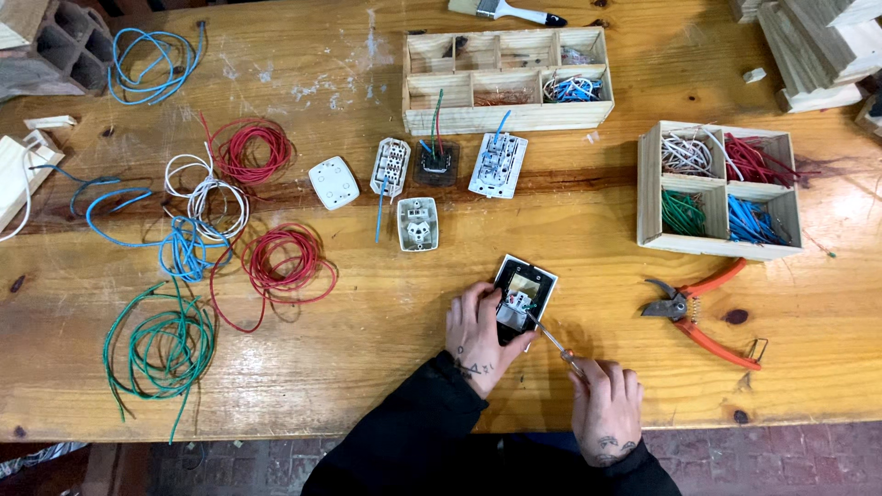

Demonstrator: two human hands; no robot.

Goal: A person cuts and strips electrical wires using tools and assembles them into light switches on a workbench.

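Note:
My left hand (pixel 476 331) grips a black switch plate (pixel 525 287) lying face down on the wooden table (pixel 367 303), fingers on its white inner module. My right hand (pixel 604 404) holds a thin screwdriver (pixel 551 338) whose tip touches the module. Both sleeves are black.
Orange-handled cutters (pixel 700 312) lie right of the plate. A wooden box (pixel 718 188) holds sorted wire pieces; a longer compartment box (pixel 507 81) stands behind. Several switch parts (pixel 418 223) lie mid-table. Red (pixel 287 260), green (pixel 161 349), blue and white wire coils are on the left.

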